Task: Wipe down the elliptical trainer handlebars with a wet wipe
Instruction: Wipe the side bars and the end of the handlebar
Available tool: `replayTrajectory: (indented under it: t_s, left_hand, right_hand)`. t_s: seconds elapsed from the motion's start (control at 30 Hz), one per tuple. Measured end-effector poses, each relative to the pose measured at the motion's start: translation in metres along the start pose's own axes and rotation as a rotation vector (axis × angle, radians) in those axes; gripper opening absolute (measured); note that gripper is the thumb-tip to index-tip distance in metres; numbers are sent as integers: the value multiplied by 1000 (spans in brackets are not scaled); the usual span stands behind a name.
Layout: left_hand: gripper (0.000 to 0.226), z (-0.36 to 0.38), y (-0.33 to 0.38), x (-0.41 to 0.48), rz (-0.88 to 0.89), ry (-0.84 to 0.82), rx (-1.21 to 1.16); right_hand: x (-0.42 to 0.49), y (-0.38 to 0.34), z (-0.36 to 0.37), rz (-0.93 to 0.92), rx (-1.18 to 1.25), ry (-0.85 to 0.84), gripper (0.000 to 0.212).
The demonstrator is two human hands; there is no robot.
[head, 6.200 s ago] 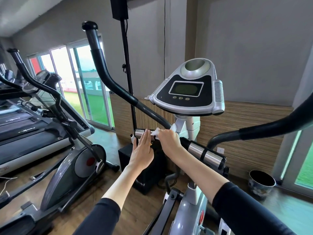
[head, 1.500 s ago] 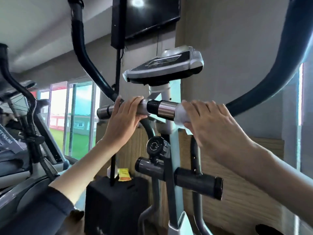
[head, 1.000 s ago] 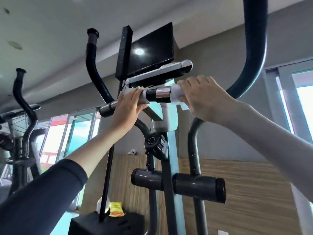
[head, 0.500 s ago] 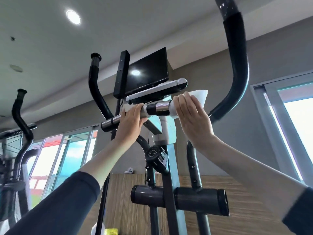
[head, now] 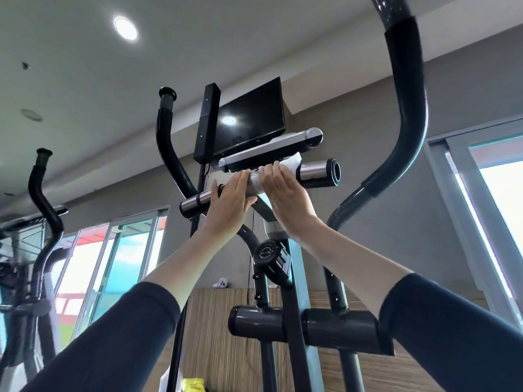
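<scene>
Hands meet at the middle of the short fixed handlebar [head: 195, 204], right under the console [head: 271, 155], seen from below. The right hand [head: 284, 190] is clamped round the bar with the wet wipe [head: 293, 162] bunched under its fingers, a white flap poking out on the far side; wrapping it like that looks meant to let the cloth reach the whole way round the tube in one pass. The left hand [head: 229, 200] lies just beside it, touching or nearly so. Its fingers run up against the bar fairly straight rather than wrapped, holding nothing, probably bracing the bar while the other hand rubs. And here's the change: half a second ago the right hand sat further out toward the bar's right end, with a stretch of dark tube and chrome showing between the two hands. It has slid inward, that gap has gone, and the chrome grip plate [head: 311, 171] with its black end cap now stands bare beyond the wipe. The left hand has barely shifted. By my reading the centre stretch is getting its wipe, while both tall swing arms [head: 407, 108] look untouched and wait their turn.
</scene>
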State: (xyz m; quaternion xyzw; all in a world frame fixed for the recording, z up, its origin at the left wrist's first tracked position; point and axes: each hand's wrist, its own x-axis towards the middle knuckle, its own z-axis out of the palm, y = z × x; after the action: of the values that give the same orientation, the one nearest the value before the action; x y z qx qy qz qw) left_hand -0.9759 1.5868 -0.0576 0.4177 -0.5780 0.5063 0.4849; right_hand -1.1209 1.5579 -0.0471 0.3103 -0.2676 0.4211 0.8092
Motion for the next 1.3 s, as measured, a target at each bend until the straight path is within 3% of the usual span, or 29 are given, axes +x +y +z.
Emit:
replayTrajectory:
  t_s: [0.33, 0.73, 1.03, 1.3]
  left_hand:
    - [64, 5, -1, -3, 13, 19, -36]
    - [55, 14, 3, -4, -7, 108, -76]
    - [51, 2, 7, -3, 34, 150, 20]
    - [57, 15, 8, -6, 50, 210, 21]
  right_hand:
    - [-35, 70, -4, -38, -75, 141, 54]
    - [-4, 6, 7, 3, -27, 137, 51]
    - [-32, 55, 4, -20, -36, 80, 52]
    - [-32, 42, 9, 5, -61, 151, 48]
